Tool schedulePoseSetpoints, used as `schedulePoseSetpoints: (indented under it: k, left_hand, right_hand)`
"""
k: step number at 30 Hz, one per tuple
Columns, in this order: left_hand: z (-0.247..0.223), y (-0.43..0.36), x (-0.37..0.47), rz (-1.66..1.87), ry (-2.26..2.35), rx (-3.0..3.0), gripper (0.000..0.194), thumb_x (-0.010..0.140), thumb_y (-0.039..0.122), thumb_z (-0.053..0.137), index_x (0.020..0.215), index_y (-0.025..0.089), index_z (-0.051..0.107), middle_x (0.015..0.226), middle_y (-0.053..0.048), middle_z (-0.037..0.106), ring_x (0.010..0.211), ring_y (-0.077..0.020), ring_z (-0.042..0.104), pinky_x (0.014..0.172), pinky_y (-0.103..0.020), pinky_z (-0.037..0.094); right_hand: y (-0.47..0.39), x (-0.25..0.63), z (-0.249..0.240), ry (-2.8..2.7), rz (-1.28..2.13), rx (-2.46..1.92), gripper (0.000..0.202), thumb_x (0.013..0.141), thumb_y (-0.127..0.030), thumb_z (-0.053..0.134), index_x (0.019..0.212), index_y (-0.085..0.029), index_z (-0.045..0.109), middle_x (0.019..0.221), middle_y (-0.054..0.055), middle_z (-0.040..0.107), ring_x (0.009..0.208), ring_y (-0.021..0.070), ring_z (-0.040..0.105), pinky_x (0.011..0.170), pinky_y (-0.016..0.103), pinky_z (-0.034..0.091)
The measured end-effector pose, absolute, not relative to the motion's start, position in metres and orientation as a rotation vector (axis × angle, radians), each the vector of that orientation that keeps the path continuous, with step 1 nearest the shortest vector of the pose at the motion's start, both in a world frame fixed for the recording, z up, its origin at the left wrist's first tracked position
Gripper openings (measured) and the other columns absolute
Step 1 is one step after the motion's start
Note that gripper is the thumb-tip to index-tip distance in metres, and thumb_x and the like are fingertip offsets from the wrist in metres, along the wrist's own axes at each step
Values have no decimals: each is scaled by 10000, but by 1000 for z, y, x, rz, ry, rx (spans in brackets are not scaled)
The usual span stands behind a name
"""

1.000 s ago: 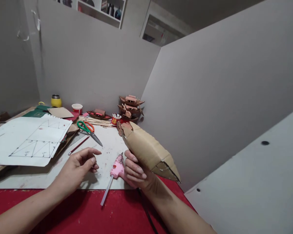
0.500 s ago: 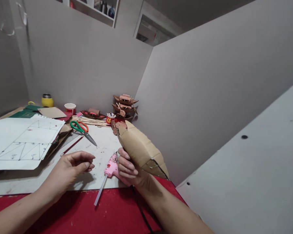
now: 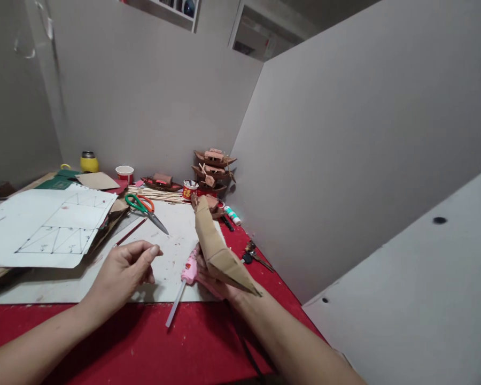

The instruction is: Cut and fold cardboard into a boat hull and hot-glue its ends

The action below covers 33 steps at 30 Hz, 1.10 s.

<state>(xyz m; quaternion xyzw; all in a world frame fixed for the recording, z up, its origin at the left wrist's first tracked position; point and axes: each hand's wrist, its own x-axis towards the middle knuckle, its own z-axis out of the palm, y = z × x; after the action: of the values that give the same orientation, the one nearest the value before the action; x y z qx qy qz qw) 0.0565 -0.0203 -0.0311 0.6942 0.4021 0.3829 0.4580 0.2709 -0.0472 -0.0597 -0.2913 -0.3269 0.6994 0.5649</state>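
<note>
A tan cardboard boat shape (image 3: 218, 248) is held up in my right hand (image 3: 214, 275), tilted so that its side and narrow end show. The fingers of that hand are partly hidden behind it. Below and left of it, a pink glue gun (image 3: 189, 269) lies with a clear glue stick (image 3: 175, 305) poking out of its back. My left hand (image 3: 128, 270) hovers over the white sheet (image 3: 166, 262), its thumb and fingertips pressed together. Whether something tiny is between them cannot be made out. Near that hand lies a dark red pencil (image 3: 130, 232).
Green and orange-handled scissors (image 3: 146, 212) lie beyond the pencil. Drawn plans (image 3: 70, 227) cover a pile at left. Along the back stand paper cups (image 3: 124, 174), thin sticks (image 3: 160, 195) and brown model boats (image 3: 215, 171). Keys (image 3: 256, 254) and a grey partition (image 3: 324, 160) are at right.
The cardboard boat has been turned in my right hand and now looks narrower, uncovering the keys and a small white and green tube. The view has shifted slightly. My left hand's thumb has come up against its fingertips.
</note>
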Motion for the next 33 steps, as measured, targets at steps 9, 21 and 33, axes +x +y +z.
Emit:
schedulePoseSetpoints:
  k: [9, 21, 33]
  left_hand:
    - [-23, -26, 60, 993, 857, 1457, 469, 840, 468, 563, 1196, 163, 547, 1180, -110, 636, 991, -203, 632, 833, -309, 517]
    - [-33, -31, 64, 1039, 748, 1818, 336, 943, 358, 435, 1163, 180, 617, 1058, -28, 683, 936, -173, 606, 808, -233, 478]
    - [-38, -44, 65, 928, 798, 2182, 328, 946, 240, 386, 1205, 154, 568, 1048, -70, 685, 889, -179, 632, 781, -249, 460]
  right_hand:
    - [-60, 259, -49, -1130, 1118, -1066, 257, 804, -358, 653, 950, -148, 634, 840, 45, 723, 758, 195, 671, 722, 320, 526]
    - [-78, 243, -43, -1672, 672, -1261, 203, 856, -249, 553, 1017, -167, 647, 971, 70, 690, 876, 213, 615, 869, 345, 480]
    - [-75, 239, -43, -1591, 811, -1148, 187, 846, -206, 514, 958, -150, 653, 862, 32, 666, 811, 179, 600, 756, 287, 476]
